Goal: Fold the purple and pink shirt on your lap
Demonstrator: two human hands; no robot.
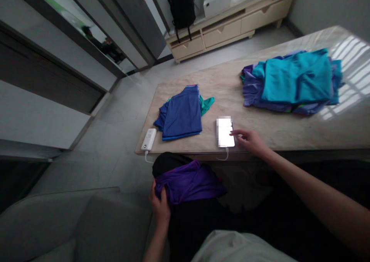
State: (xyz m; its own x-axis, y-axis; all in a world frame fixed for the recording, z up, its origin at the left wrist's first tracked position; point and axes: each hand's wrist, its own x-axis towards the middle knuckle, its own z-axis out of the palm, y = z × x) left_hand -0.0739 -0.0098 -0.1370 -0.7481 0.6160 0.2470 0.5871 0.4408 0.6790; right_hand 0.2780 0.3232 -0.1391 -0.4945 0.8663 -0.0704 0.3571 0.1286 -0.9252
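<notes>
A purple garment (189,181) lies bunched on my lap. My left hand (160,206) grips its left edge, fingers closed on the cloth. My right hand (250,140) reaches over the table's near edge, its forefinger touching the lit screen of a phone (225,132) that lies flat with a cable plugged in. A folded blue garment (181,114) with a bit of teal under it rests on the marble table (225,88) to the phone's left. A white power bank (148,139) sits at the table's near left corner.
A loose pile of teal and purple clothes (291,83) lies on the table's right half. A grey sofa arm (72,223) is at my left. Across the floor stand a low wooden cabinet (231,23) and a black backpack (182,4).
</notes>
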